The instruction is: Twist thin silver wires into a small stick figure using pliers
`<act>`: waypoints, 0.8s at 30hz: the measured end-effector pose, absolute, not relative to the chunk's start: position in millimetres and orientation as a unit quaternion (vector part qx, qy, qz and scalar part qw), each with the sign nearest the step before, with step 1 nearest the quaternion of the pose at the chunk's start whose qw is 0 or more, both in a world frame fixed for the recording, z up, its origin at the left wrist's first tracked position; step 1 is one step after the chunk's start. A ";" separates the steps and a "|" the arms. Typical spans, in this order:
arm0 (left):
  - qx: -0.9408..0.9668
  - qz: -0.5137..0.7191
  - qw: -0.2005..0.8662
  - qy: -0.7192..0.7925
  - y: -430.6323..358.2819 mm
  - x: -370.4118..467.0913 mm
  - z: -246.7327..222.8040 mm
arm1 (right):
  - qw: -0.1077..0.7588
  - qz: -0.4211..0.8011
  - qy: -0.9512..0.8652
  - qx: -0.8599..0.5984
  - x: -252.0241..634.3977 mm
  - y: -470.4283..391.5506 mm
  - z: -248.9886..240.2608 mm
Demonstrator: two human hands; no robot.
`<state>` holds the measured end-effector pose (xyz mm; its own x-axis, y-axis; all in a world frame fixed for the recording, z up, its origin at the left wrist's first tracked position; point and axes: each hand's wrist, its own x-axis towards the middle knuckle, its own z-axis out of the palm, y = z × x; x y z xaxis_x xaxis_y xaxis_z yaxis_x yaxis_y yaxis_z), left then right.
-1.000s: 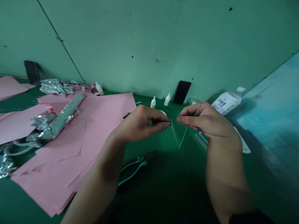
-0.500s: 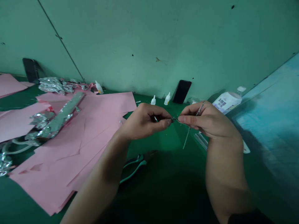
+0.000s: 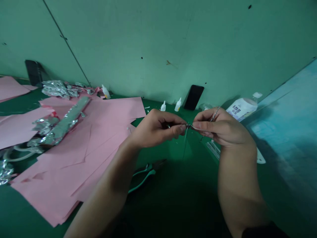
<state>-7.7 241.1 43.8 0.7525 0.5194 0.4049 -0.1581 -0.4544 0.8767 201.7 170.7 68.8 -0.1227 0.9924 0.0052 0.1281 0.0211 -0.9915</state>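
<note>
Thumb and fingers of my left hand [image 3: 160, 129] pinch one end of a thin twisted wire [image 3: 188, 125]. Facing it, my right hand [image 3: 220, 127] grips the same wire close by, with only a small gap between the fingertips. A twisted silvery length stands up out of my right hand, and a thin loose strand hangs down between the hands. How the wire runs inside the fingers is hidden. Pliers with green handles [image 3: 146, 175] lie on the table below my hands.
Pink paper sheets [image 3: 104, 132] with crumpled foil [image 3: 58, 89] cover the left side. Small white glue bottles [image 3: 178, 104] and a black phone [image 3: 194, 97] stand by the wall. A white-labelled bottle [image 3: 241, 108] leans at the right, near several thin rods [image 3: 213, 149].
My left fingertips have shifted slightly right along the wire. The hanging strand has swung from beneath my right hand to between both hands.
</note>
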 end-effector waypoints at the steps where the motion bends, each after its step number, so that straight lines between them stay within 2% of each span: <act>1: 0.780 0.330 0.520 0.111 241.6 -7.1 43.0 | 0.437 0.496 -0.564 -0.495 201.8 170.8 68.7; 10: 0.692 0.275 0.665 0.058 249.4 1.6 29.8 | 0.430 0.496 -0.574 -0.491 203.2 171.9 67.3; 15: 0.681 0.273 0.677 0.057 250.9 5.9 23.4 | 0.428 0.490 -0.578 -0.493 202.6 171.8 68.4; 19: 0.711 0.322 0.621 0.071 248.7 5.6 24.3 | 0.429 0.494 -0.571 -0.495 201.0 171.2 69.3; 24: 0.811 0.413 0.398 0.116 244.1 -0.2 34.2 | 0.436 0.509 -0.559 -0.487 203.7 172.8 64.8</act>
<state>-0.2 244.1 34.2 0.6319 0.5165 0.5779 -0.1406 -0.6568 0.7408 203.7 172.8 64.8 -0.1439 0.9896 -0.0081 0.1009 0.0066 -0.9949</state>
